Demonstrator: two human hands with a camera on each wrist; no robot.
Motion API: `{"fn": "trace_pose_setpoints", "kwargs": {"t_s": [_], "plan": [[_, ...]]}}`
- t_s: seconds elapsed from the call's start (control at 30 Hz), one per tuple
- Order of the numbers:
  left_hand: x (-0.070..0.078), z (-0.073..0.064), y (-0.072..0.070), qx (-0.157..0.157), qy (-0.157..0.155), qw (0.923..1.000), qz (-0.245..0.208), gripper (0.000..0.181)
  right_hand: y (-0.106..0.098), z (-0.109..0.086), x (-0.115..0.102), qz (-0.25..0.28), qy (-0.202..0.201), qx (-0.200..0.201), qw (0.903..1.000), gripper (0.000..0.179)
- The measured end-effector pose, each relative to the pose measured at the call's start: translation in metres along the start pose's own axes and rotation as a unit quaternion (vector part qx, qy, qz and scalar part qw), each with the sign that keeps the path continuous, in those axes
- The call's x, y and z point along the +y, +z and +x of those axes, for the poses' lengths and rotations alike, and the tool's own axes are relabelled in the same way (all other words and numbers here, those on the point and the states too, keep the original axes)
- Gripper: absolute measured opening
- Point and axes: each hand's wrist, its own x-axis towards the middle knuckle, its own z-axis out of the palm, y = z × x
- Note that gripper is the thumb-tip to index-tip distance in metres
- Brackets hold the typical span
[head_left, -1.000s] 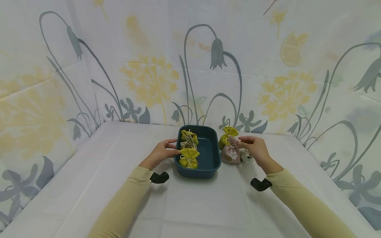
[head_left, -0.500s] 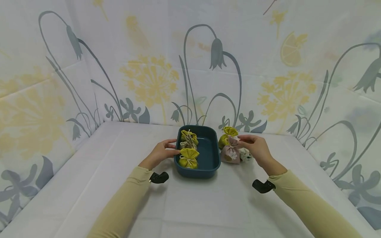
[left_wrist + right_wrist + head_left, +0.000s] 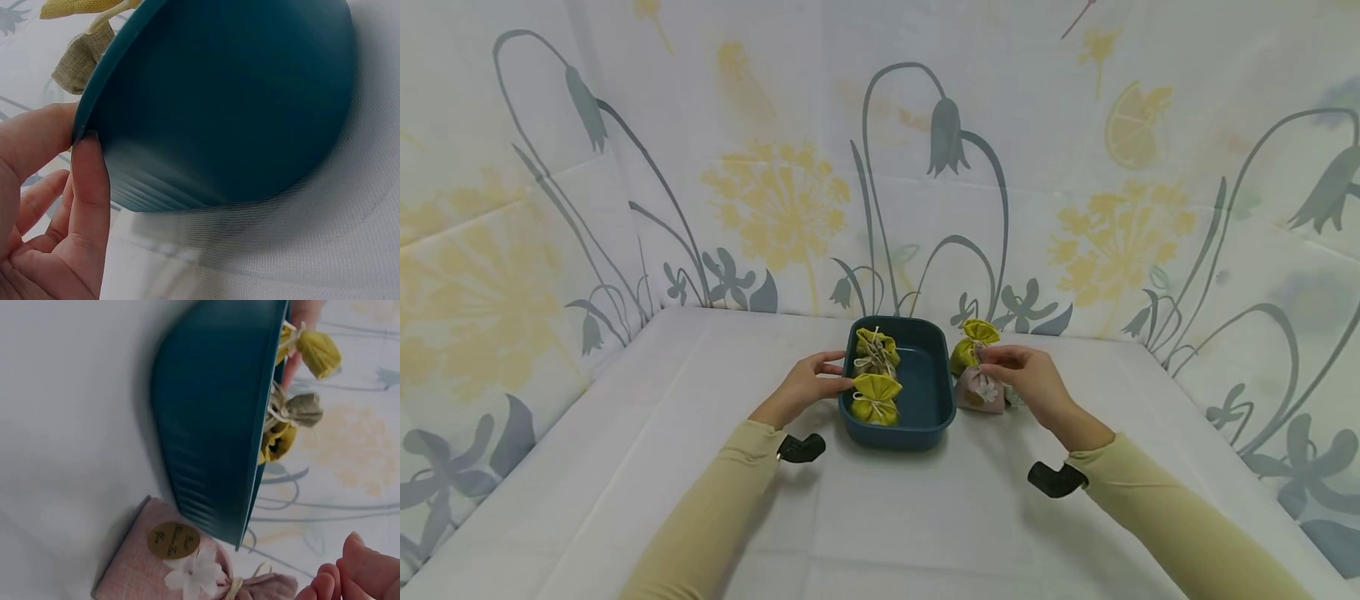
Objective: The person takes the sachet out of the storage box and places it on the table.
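My left hand (image 3: pixel 808 381) pinches the left rim of a deep teal rectangular dish (image 3: pixel 917 433) between thumb and fingers, with the rim between the fingertips in the left wrist view. Along the dish's left side lie three small drawstring pouches: a yellow one (image 3: pixel 875 398) in front, a grey-brown one (image 3: pixel 876 358) and another yellow one behind. Right of the dish, my right hand (image 3: pixel 1033 379) has its fingertips at the gathered top of a pink pouch (image 3: pixel 140 562) with a white flower and gold label; I cannot tell whether they grip it.
Behind the pink pouch stands a yellow pouch (image 3: pixel 964 354). A white pouch (image 3: pixel 1012 397) sits to its right, mostly hidden by my right hand. White cloth (image 3: pixel 917 525) covers the table, and a flower-printed curtain (image 3: pixel 1037 208) rises behind it.
My right hand has shifted left and slightly down, so its fingers now cover the pink pouch's top. My left hand and the dish have stayed still.
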Motion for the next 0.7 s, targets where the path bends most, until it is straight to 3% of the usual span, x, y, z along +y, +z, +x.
{"fn": "trace_pose_setpoints", "kwargs": {"t_s": [0.7], "plan": [[0.001, 0.0, 0.001, 0.008, -0.006, 0.9999, 0.007, 0.062, 0.041, 0.002, -0.007, 0.013, 0.023, -0.032, 0.9991, 0.034]]}}
